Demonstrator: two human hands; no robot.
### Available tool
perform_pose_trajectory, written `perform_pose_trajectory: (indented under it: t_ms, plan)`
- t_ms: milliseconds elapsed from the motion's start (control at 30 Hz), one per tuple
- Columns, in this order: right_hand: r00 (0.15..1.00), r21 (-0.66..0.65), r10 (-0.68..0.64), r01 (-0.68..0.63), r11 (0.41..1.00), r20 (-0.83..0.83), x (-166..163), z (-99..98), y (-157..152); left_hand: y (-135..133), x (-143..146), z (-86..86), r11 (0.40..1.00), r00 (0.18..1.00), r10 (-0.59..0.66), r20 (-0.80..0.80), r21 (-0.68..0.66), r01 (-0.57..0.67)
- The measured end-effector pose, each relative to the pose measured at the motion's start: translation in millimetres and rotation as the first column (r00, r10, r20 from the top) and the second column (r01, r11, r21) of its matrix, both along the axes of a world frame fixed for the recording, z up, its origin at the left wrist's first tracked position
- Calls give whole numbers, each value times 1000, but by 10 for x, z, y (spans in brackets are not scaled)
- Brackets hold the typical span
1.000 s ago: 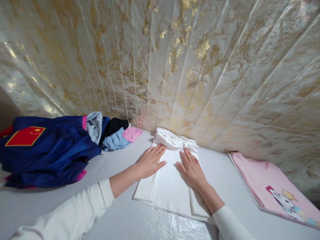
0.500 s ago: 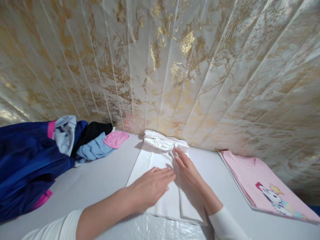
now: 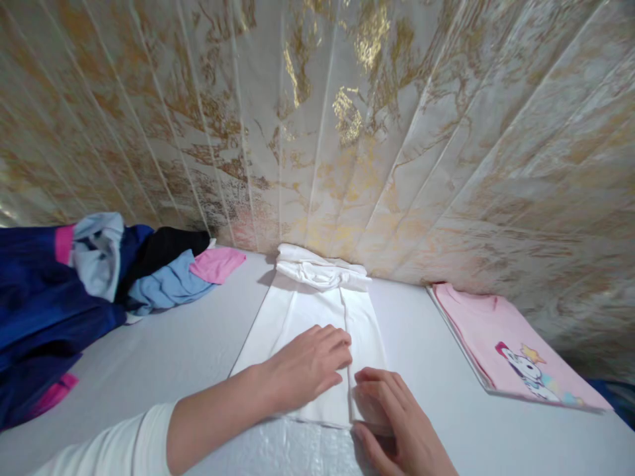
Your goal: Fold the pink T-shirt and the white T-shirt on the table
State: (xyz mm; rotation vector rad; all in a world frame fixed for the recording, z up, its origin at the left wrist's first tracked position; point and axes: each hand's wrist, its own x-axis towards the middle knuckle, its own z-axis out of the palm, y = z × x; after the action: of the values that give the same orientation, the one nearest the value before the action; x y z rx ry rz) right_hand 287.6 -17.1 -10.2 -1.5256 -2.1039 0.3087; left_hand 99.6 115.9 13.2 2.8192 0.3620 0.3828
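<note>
Resting on white garment [image 3: 317,307]: left hand [image 3: 310,370], lower centre, palm down, unclenched.
Right hand [image 3: 399,420]: lower right of centre, fingers curled at the garment's near corner; grip cannot be determined.
White garment: centre, flat, far end bunched.
Pink shirt [image 3: 471,324]: right, folded.

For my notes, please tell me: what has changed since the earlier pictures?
The right hand has come down from near the bunched far end of the white garment to its near right corner; the left hand has come nearer, toward the garment's middle. Pink shirt and clothes pile stay as they were.
</note>
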Motion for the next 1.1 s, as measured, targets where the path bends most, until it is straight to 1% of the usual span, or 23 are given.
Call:
perform_pose_trajectory:
  t_ms: [100, 167, 267, 400, 467, 533, 600, 667, 767, 833, 933, 1000, 1100]
  plan:
    - [997, 19, -4, 5, 1000, -72, -16, 51, 7, -38, 47, -1, 996, 995, -94, 24, 12, 94]
    - [994, 10, -26, 27, 1000, -104, -23, 68, 5, -81, 74, -2, 992, 992, -125, 24, 22, 125]
    - [992, 15, -63, 65, 998, -105, -29, 58, -10, -142, 122, -21, 994, 995, -99, 17, 38, 98]
    - [997, 63, -60, 63, 996, -48, -20, 9, -87, -181, 175, -68, 994, 994, -99, 54, 49, 97]
    - [994, 43, -99, 101, 994, -51, 1, -15, -150, -182, 185, -86, 992, 987, -127, 95, 25, 125]
    - [984, -9, -160, 160, 987, -82, 36, -33, -206, -176, 188, -101, 987, 976, -159, 148, 6, 160]
    - [973, -44, -197, 193, 980, -119, 76, -44, -238, -172, 186, -122, 979, 959, -205, 194, 25, 204]
    - [967, -38, -204, 201, 979, -150, 106, -50, -244, -174, 186, -148, 971, 948, -238, 212, 61, 230]
    - [965, -24, -204, 203, 979, -167, 106, -62, -233, -188, 189, -182, 977, 955, -211, 207, 76, 199]
    - [954, -20, -233, 234, 972, -186, 81, -76, -235, -198, 190, -189, 979, 960, -197, 201, 83, 184]
    - [929, 15, -276, 288, 957, -248, 67, -98, -258, -203, 189, -176, 976, 953, -210, 217, 93, 194]
    - [929, 21, -262, 277, 961, -261, 100, -102, -275, -199, 186, -164, 976, 950, -214, 226, 99, 196]
    - [955, -13, -201, 204, 979, -216, 194, -84, -289, -200, 180, -151, 970, 953, -226, 202, 140, 200]
